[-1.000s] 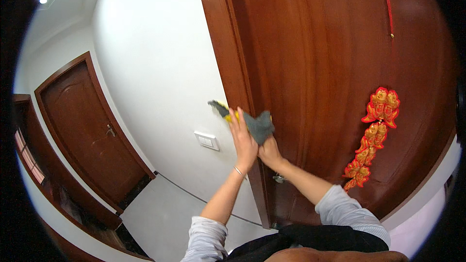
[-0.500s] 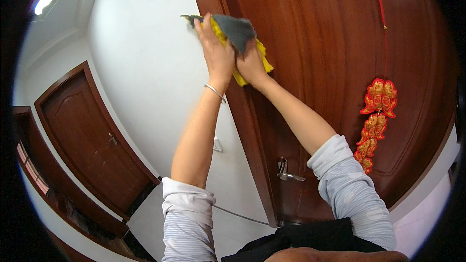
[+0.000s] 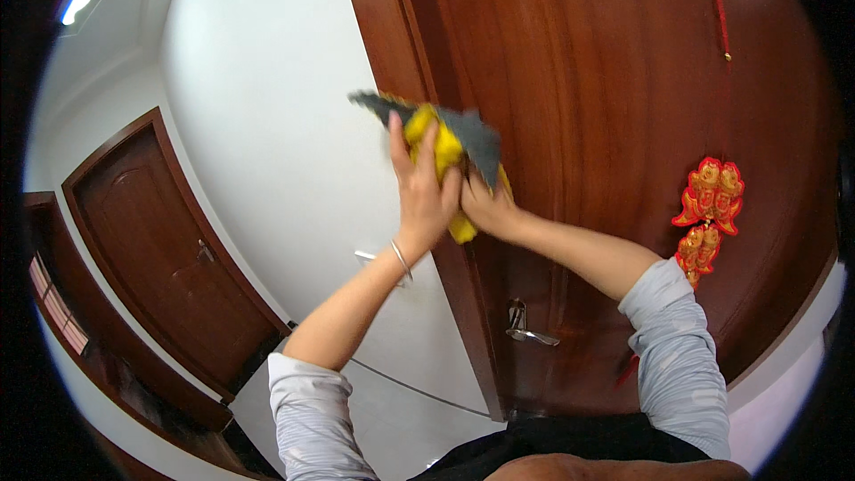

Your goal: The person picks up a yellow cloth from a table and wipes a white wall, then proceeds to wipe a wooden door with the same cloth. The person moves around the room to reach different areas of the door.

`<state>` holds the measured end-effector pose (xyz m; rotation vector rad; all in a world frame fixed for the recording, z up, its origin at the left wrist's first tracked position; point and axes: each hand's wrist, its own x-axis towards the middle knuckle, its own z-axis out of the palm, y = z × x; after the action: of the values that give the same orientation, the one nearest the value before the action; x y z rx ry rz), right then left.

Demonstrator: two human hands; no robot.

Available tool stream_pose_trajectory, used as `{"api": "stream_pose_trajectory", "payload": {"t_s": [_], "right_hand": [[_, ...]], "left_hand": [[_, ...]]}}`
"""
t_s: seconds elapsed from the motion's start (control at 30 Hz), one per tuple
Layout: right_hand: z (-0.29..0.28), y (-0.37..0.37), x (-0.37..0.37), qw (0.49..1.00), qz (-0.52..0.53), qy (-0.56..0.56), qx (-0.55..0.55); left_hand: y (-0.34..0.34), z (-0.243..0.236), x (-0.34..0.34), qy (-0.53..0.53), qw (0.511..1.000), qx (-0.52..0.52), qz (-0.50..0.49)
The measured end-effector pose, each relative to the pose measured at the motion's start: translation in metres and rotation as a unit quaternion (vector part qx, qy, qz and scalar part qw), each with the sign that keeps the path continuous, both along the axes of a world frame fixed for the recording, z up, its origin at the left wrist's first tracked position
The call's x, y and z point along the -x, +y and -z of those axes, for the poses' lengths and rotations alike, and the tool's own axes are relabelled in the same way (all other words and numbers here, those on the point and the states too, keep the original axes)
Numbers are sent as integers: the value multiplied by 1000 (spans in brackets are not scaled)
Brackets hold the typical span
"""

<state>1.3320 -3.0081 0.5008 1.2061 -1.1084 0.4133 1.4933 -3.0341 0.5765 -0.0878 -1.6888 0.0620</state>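
A two-sided cleaning cloth (image 3: 448,144), yellow on one face and grey on the other, is bunched against the brown door frame (image 3: 392,36). My left hand (image 3: 423,187), with a bangle at its wrist, presses the cloth from the left, its fingers pointing up over the yellow face. From the right, my right hand (image 3: 488,207) grips the same cloth, its fingers partly hidden under a grey fold. Both hands are close together on the frame, above the level of the metal door handle (image 3: 532,335).
The brown wooden door (image 3: 597,107) fills the right side, with a red and gold fish ornament (image 3: 710,196) hanging on it. Left of the frame is a white wall (image 3: 267,80) with a switch plate (image 3: 365,256). Another brown door (image 3: 151,232) stands farther left.
Both hands and the cloth have moved down along the door frame and slightly right. My elbows have spread farther apart, and the cloth remains held.
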Motion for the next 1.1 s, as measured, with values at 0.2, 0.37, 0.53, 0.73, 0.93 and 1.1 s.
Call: {"api": "stream_pose_trajectory", "payload": {"t_s": [0.2, 0.37, 0.53, 0.73, 0.93, 1.1], "right_hand": [[-208, -22, -54, 841, -465, -276, -19], [-320, -41, -46, 857, -451, -227, 101], [-313, -55, -14, 887, -416, -110, 168], [-210, -8, -31, 871, -415, -255, -73], [-210, 10, -18, 824, -492, -258, -113], [-291, -13, -29, 841, -464, -263, -94]], "left_hand": [[-46, -163, 12, 101, 994, 9, -45], [-72, -287, 0, -40, 961, 87, -260], [-84, -263, 37, 127, 989, 48, -56], [-69, -154, -6, 67, 962, 104, -243], [-37, -148, 0, 51, 992, 59, -104], [-61, -236, 4, 43, 998, 50, -25]]}}
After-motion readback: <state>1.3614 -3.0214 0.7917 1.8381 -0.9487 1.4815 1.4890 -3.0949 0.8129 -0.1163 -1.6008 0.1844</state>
